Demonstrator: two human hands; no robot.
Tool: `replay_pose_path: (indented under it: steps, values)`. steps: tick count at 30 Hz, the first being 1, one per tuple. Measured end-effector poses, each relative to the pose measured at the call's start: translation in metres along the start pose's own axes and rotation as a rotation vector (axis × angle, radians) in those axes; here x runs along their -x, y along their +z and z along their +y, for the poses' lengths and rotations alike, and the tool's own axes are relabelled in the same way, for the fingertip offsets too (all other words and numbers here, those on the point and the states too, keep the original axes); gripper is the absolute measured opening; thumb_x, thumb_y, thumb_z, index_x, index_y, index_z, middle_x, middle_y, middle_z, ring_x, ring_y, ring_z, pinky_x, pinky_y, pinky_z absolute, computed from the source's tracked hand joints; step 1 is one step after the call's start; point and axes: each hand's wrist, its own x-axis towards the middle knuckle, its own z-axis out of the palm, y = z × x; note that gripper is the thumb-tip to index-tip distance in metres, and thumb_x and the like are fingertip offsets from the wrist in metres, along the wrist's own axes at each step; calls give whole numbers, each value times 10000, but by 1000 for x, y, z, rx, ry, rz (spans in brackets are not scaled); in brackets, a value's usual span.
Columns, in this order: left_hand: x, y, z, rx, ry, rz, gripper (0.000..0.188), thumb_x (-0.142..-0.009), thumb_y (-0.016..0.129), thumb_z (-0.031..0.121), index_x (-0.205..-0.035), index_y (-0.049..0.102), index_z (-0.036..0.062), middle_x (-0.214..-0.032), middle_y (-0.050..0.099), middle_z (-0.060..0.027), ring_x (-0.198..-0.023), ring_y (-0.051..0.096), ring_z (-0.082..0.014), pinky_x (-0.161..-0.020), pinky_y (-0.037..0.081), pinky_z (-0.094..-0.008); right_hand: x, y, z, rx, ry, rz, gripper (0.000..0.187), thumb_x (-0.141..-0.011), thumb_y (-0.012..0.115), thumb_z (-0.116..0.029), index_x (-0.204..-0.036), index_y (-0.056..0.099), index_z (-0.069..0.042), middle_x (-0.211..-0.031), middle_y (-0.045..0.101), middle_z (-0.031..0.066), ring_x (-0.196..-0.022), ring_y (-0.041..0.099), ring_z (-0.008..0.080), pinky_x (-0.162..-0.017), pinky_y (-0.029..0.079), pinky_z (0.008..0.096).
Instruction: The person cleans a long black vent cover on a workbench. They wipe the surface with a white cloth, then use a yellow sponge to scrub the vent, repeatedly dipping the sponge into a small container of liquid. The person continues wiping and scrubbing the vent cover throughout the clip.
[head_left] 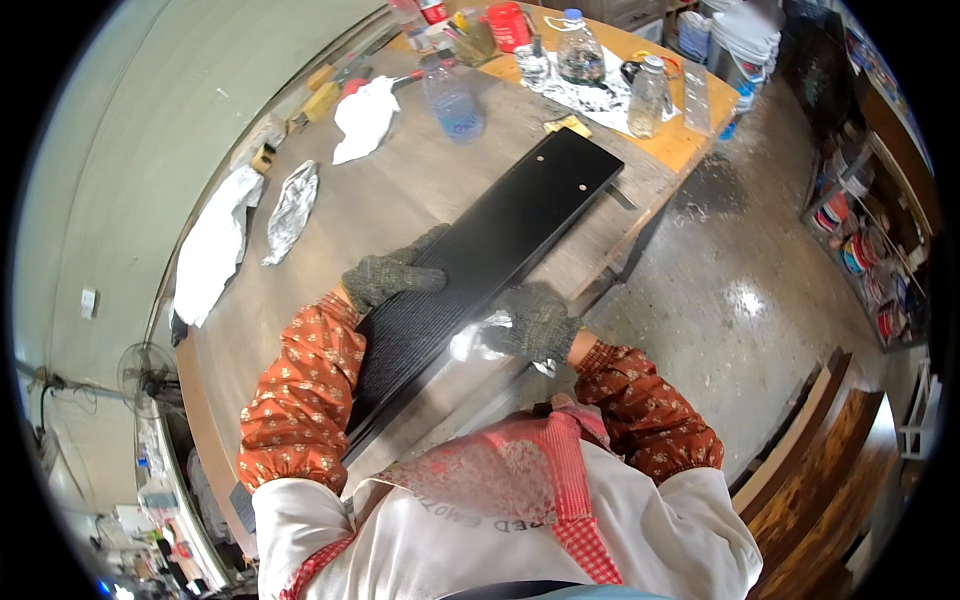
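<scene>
A long black panel (510, 215) lies slanted across the table, its near part finely ribbed and its far part smooth, with two small pale holes near the far end. My left hand (393, 275), in a dark grey knitted glove, grips the panel's left edge, thumb across the top. By the right edge my right hand (540, 325), gloved alike, is closed on a crumpled white cloth (480, 338). Part of that cloth hangs out below the fingers. Whether the cloth touches the panel's edge I cannot tell.
On the table (330, 235) lie white rags (218, 245) and a grey crumpled rag (292, 212). A plastic bottle (453, 100), glass jars (650, 97) and a red container (509, 27) stand farther back. Dark wooden boards (825, 490) lean at the lower right.
</scene>
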Motion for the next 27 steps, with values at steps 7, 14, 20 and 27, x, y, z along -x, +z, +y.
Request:
replay_pose_path:
  steps: [7, 14, 20, 27]
  values:
    - [-7, -16, -14, -134, -72, -1, 907, -824, 752, 393, -1508, 281, 27, -1463, 444, -162, -1373, 379, -253, -1152, 273, -355, 2, -50, -31, -132, -2, -91, 371, -780, 694, -413, -926, 705, -72, -887, 693, 174, -833, 680, 333, -764, 524, 452]
    - [51, 22, 10, -572, 21, 243, 1012, -739, 823, 420, -1504, 285, 34, -1479, 396, -223, -1376, 389, -315, -1123, 340, -388, -4, -80, -32, -253, -233, -243, 307, -791, 686, -357, -987, 702, -121, -974, 688, 126, -920, 647, 329, -829, 500, 461]
    - [54, 49, 16, -851, -69, 410, 1092, -653, 855, 440, -1521, 282, 110, -1410, 456, -219, -1309, 458, -361, -1103, 366, -414, -20, -80, -42, -166, -177, -385, 319, -778, 672, -359, -1030, 732, -173, -1052, 692, 105, -1025, 642, 302, -874, 509, 423]
    - [44, 39, -5, -887, 222, 410, 1205, -560, 870, 517, -1505, 286, 50, -1375, 474, -243, -1249, 502, -396, -1028, 436, -445, -24, -87, -40, -113, -297, -373, 325, -704, 647, -332, -871, 754, -74, -780, 687, 185, -696, 647, 354, -686, 531, 443]
